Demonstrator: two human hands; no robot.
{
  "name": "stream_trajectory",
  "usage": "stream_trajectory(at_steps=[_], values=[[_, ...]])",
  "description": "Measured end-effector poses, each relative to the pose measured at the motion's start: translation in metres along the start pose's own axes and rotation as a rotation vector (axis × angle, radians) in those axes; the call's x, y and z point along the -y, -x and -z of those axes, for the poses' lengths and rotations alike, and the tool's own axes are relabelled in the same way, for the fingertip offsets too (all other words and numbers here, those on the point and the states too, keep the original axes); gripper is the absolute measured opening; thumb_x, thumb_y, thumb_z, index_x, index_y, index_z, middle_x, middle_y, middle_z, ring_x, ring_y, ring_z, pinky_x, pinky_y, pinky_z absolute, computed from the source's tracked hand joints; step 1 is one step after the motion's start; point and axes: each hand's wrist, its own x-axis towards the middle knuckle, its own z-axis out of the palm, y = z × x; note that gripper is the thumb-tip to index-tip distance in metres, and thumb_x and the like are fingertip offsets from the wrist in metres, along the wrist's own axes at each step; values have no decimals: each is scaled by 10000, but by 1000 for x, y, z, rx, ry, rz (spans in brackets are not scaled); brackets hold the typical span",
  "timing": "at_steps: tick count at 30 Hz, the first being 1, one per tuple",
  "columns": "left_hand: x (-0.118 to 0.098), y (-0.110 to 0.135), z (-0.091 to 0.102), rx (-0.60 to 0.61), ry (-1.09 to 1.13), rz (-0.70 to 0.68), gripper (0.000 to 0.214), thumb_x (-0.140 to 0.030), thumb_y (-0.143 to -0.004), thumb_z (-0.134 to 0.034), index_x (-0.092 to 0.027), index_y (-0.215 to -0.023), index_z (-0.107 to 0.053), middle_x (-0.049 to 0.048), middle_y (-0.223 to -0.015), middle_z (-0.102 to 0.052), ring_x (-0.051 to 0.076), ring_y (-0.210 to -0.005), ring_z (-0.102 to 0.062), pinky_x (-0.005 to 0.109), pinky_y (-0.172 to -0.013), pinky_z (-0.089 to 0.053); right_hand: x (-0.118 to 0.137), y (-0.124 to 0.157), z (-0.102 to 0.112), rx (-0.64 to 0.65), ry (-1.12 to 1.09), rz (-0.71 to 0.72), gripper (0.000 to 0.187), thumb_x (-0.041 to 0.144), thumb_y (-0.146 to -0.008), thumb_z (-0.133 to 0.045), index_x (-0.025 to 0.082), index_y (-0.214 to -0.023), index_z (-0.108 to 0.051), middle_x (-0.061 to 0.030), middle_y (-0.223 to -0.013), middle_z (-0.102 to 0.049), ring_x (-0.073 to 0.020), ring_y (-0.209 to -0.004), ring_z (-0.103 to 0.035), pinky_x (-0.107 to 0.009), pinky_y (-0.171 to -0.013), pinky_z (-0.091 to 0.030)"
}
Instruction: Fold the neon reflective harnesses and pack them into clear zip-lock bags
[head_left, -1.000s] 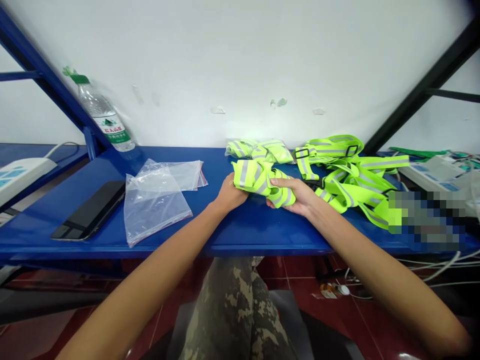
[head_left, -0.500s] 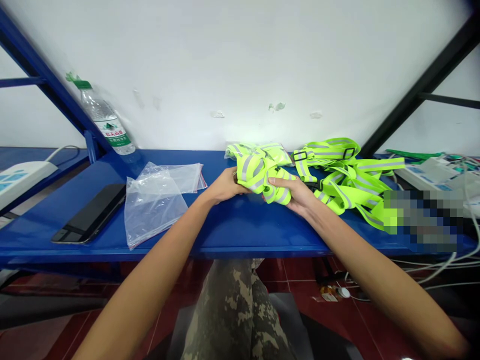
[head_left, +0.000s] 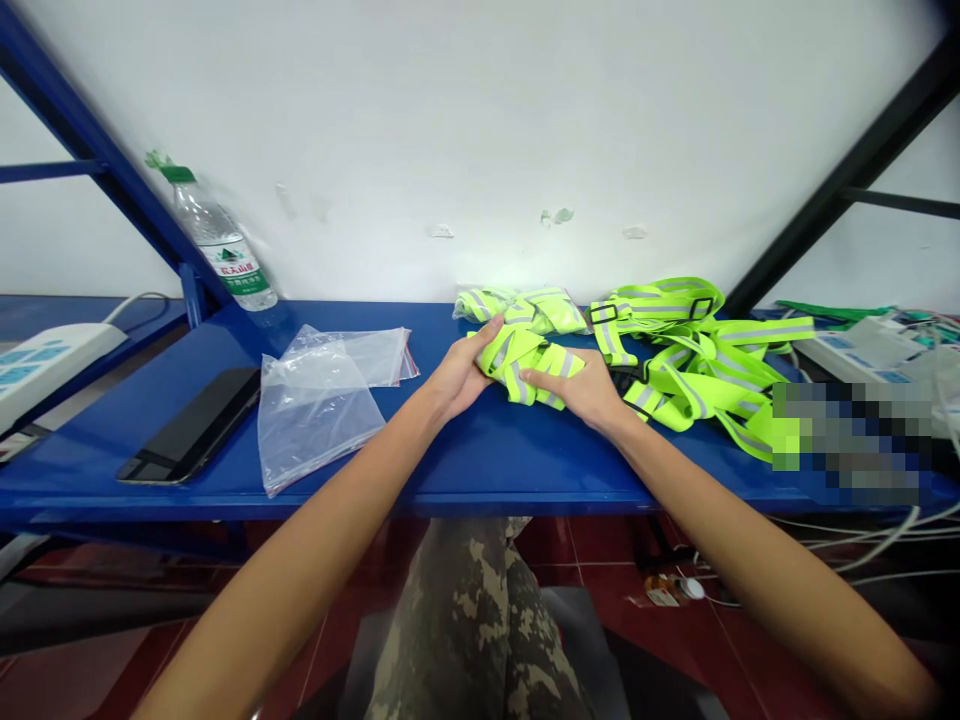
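A bundle of folded neon-yellow reflective strap (head_left: 525, 362) with grey stripes is held between both hands over the blue table. My left hand (head_left: 463, 372) grips its left end, thumb on top. On the right side, my right hand (head_left: 583, 388) is closed on the same bundle, its thumb pressed across the front. Just behind the bundle lies a clear bag with more of the yellow strap (head_left: 551, 310) inside. Beside my right hand is a loose heap of reflective straps (head_left: 697, 375) with black buckles. Some fingers are hidden behind the bundle.
Clear zip bags (head_left: 319, 415) and a black phone (head_left: 191, 425) lie on the table (head_left: 480, 470) to the left. A water bottle (head_left: 229, 250) leans against the wall. Power strips (head_left: 56, 365) and cables sit at the sides. A blurred patch (head_left: 855, 440) covers something at right.
My left thumb has come up over the top of the bundle, which is now flatter and more compact. My right hand keeps its hold. The view has shifted slightly.
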Motion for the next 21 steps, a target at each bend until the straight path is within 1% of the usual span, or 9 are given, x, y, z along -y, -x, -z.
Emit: stream_trajectory(at_steps=[2,5,7,9,11,13,17,19,21], values=[[5,1,-3,-94,-26,-32,456,-469,-722,-827,-134,-1009,-712,132,-1078,-757,271,-1027,-708,397,-895,-576,0,1,-1,66,101,26,433,427,-561,-908,133,-834,-744,-43,-781,-733,-194,-673,-620,-335,-631,-516],[9,2,-6,-202,-58,-82,480,-398,-573,-941,-127,-904,-723,85,-975,-766,206,-869,-714,337,-825,-572,-1,1,0,98,149,78,465,439,-584,-895,151,-904,-720,-33,-835,-724,-190,-717,-619,-324,-658,-513],[9,3,-7,-220,-60,-97,457,-359,-540,-958,-127,-861,-730,65,-937,-769,178,-819,-705,319,-812,-565,-1,0,1,40,179,148,548,414,-552,-915,166,-995,-709,-44,-948,-732,-219,-846,-650,-341,-757,-534],[9,3,-7,-213,-49,-94,439,-353,-547,-953,-131,-860,-739,61,-938,-774,173,-817,-705,314,-815,-562,0,-1,1,-37,193,205,657,392,-513,-932,175,-1088,-700,-66,-1087,-726,-255,-1016,-651,-368,-887,-531],[9,3,-7,-209,-26,-68,422,-352,-566,-941,-137,-872,-744,61,-941,-777,172,-811,-706,306,-795,-564,1,0,0,-69,199,215,701,395,-503,-933,177,-1130,-708,-83,-1171,-714,-279,-1113,-634,-393,-965,-512],[9,2,-7,-206,-1,-16,392,-350,-594,-923,-137,-869,-742,56,-909,-774,167,-781,-701,290,-743,-560,3,0,-1,-63,216,183,686,411,-509,-928,181,-1124,-730,-82,-1151,-724,-287,-1083,-648,-409,-953,-517],[7,3,-8,-179,63,82,310,-324,-660,-875,-145,-862,-722,29,-830,-749,150,-734,-679,268,-679,-554,6,2,-2,-63,239,121,618,412,-502,-925,165,-1045,-762,-61,-956,-749,-252,-859,-670,-387,-807,-544],[4,6,-8,-129,81,157,309,-341,-695,-854,-169,-910,-713,23,-849,-745,167,-755,-685,314,-705,-582,7,3,-1,-69,232,124,582,400,-502,-924,155,-1003,-762,-50,-891,-741,-223,-784,-652,-361,-751,-539],[1,9,-8,-60,72,252,345,-375,-722,-842,-194,-981,-703,36,-912,-750,209,-809,-701,427,-761,-610,8,3,1,-59,220,120,552,398,-498,-924,148,-960,-757,-41,-842,-728,-197,-726,-623,-336,-693,-524]])
